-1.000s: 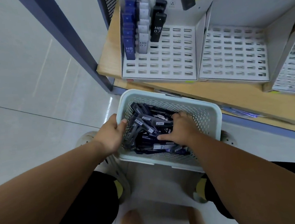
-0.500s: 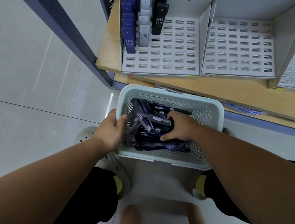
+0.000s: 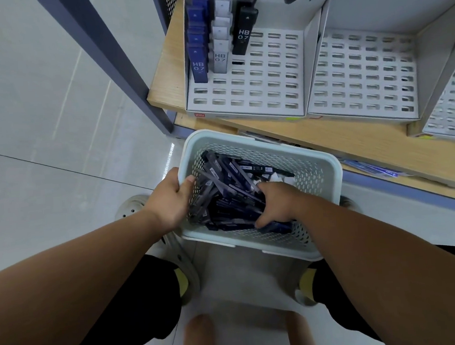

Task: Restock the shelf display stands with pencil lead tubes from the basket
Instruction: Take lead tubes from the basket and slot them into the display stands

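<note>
- On the shelf (image 3: 355,146), upper field: the left display stand (image 3: 258,88) carries three short rows of tubes at its far-left side, a blue row (image 3: 197,46), a white row (image 3: 220,45) and a black row (image 3: 244,32). Most of its slots are vacant. The second stand (image 3: 363,80), just beside it, shows no tubes.
- Below the shelf edge: the basket (image 3: 327,170) holds a loose heap of pencil lead tubes (image 3: 228,196) lying crosswise.
- Left hand (image 3: 168,201): curled over the basket's left rim, thumb inside the wall, holding it steady.
- Right hand (image 3: 278,206): sunk into the heap, fingers curled and thumb drawn toward them. It appears to pinch a small bunch of tubes, though the number cannot be read.
- Progress, as judged: early. A pick from the basket is in hand, and nearly all slots of both stands remain to be filled.
- Obscured: a third stand (image 3: 449,105) is cut off by the right edge, and the stands' back panels are cropped at the top. The right fingertips and the basket floor lie under the heap. Print on the basket tubes is too small to read.
</note>
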### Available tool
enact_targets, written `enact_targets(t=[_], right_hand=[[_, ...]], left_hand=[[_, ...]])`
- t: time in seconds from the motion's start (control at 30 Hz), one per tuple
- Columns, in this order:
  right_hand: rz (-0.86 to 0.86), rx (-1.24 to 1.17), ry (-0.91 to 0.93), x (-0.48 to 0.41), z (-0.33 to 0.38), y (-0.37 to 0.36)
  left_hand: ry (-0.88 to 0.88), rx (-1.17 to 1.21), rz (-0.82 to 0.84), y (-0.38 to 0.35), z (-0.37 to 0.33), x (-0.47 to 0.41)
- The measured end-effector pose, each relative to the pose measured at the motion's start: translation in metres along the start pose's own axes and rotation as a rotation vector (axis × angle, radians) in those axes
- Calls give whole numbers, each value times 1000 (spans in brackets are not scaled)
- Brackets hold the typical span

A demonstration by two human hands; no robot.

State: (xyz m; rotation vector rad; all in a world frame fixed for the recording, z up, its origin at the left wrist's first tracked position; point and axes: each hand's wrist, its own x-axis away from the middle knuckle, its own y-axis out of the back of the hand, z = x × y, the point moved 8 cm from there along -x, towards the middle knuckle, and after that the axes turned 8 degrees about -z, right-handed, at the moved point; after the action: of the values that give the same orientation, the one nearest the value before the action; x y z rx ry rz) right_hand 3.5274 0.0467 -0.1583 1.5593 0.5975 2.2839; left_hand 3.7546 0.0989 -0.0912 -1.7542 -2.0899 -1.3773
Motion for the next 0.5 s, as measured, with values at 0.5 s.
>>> enact_targets(t=[0.5], right_hand=[[21, -220, -80, 22, -7, 11]], left_hand=[[-25, -85, 21, -1, 0, -5]])
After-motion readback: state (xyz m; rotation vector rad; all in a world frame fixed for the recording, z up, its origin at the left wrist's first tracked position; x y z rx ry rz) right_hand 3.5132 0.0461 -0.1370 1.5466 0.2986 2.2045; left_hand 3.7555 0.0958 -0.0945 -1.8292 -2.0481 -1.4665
